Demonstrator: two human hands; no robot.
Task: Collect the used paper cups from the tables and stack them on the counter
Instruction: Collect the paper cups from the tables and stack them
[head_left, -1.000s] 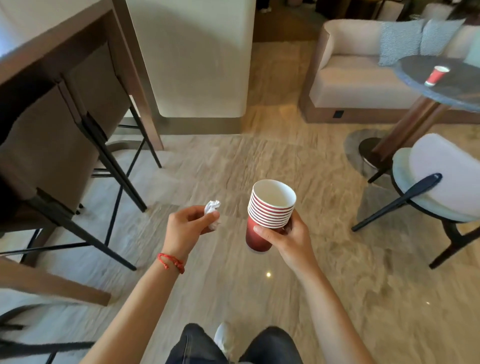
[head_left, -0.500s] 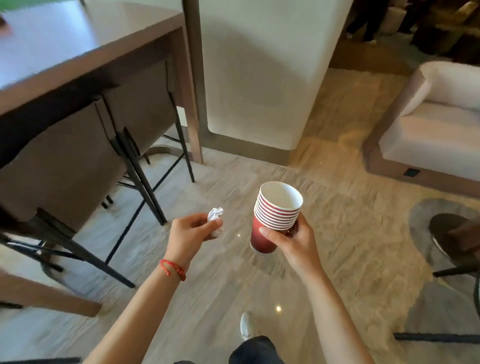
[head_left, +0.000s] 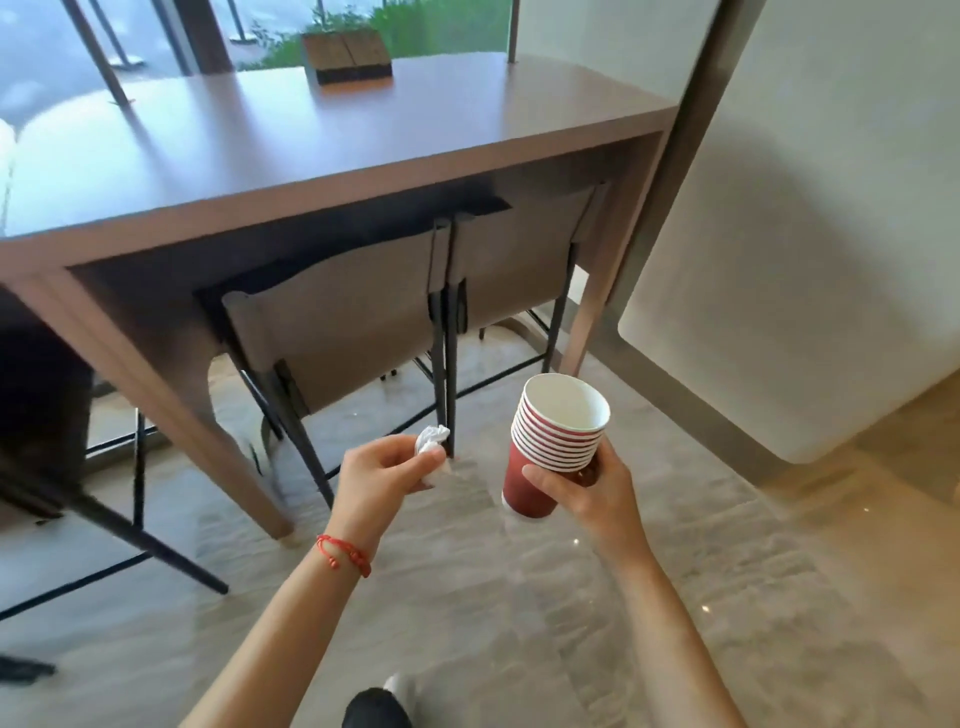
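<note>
The right hand (head_left: 592, 488) grips a stack of red paper cups (head_left: 553, 447), fingers and thumb curled round the lower part of the outermost cup. The stack leans slightly to the left, its white inside open upward, and is held in the air above the pale stone floor (head_left: 571, 623), well short of the worktop (head_left: 322, 140). The left hand (head_left: 382, 480) pinches a crumpled white paper wad (head_left: 431, 440) between thumb and curled fingers; a red cord bracelet (head_left: 345, 553) circles that wrist. The brown worktop stands ahead, with a small wooden block (head_left: 347, 57) near its far edge by the window. Two grey chairs (head_left: 343, 322) are pushed in under it.
</note>
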